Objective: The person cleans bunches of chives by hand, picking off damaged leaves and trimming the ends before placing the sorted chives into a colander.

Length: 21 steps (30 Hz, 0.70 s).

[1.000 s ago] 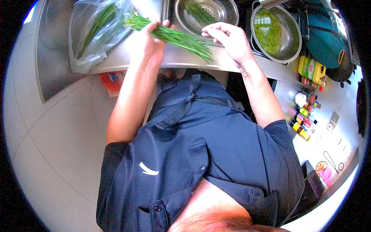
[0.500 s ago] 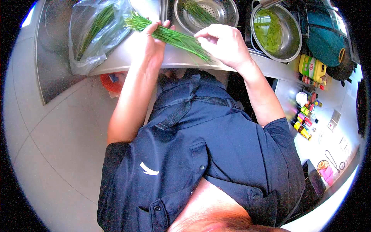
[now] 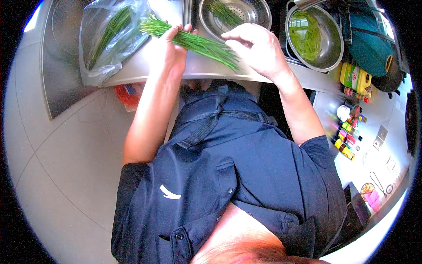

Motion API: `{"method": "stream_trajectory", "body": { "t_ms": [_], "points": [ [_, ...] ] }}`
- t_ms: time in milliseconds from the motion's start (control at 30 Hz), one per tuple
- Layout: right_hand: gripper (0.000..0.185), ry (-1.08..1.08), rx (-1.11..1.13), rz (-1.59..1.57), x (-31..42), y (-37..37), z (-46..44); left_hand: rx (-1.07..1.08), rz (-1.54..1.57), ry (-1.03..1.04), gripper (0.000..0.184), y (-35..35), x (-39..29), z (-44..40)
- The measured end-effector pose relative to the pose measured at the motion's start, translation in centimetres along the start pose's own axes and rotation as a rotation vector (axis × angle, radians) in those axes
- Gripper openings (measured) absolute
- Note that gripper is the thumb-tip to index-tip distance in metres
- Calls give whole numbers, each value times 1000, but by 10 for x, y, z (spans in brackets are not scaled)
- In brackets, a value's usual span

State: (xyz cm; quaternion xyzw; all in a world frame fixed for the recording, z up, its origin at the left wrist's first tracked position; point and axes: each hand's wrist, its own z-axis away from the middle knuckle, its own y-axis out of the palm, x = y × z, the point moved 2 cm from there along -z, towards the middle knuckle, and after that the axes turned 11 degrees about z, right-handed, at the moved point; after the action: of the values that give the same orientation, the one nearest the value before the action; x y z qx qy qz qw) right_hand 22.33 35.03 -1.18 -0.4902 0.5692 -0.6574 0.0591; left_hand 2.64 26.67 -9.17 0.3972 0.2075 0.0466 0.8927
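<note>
A bunch of long green stalks (image 3: pixel 198 45) with pale tips lies across my left hand (image 3: pixel 175 50), whose thumb and fingers hold it near the tip end. My right hand (image 3: pixel 259 49) is at the other end of the bunch, thumb and fingertips brought together by the thin ends; what they pinch is too small to make out. Behind the hands, a metal colander (image 3: pixel 263 15) holds more green stalks (image 3: pixel 226 13). To the left, a clear plastic bag (image 3: pixel 127 44) contains another bunch (image 3: pixel 110 35).
A metal bowl (image 3: pixel 332 48) with light green pieces in liquid (image 3: pixel 305 37) stands at the right. Beyond it are a yellow jug (image 3: pixel 361 81) and several bottles (image 3: pixel 345 147). The counter's front edge (image 3: pixel 211 75) runs below the hands. A red container (image 3: pixel 125 93) is beneath it.
My right hand has moved slightly left towards the thin ends of the bunch, and its fingers have shifted. My left hand still holds the bunch in nearly the same place.
</note>
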Motion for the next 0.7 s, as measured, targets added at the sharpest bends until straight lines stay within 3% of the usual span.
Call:
{"method": "stream_trajectory", "body": {
  "t_ms": [233,467,700],
  "points": [
    [20,9,121,79,2,5,1,54,-18,-12,13,-2,3,-3],
    [18,0,100,127,3,7,-1,5,-37,33,16,5,5,3],
    [14,129,50,32,2,9,-2,9,-80,38,20,10,8,10]
  ]
}}
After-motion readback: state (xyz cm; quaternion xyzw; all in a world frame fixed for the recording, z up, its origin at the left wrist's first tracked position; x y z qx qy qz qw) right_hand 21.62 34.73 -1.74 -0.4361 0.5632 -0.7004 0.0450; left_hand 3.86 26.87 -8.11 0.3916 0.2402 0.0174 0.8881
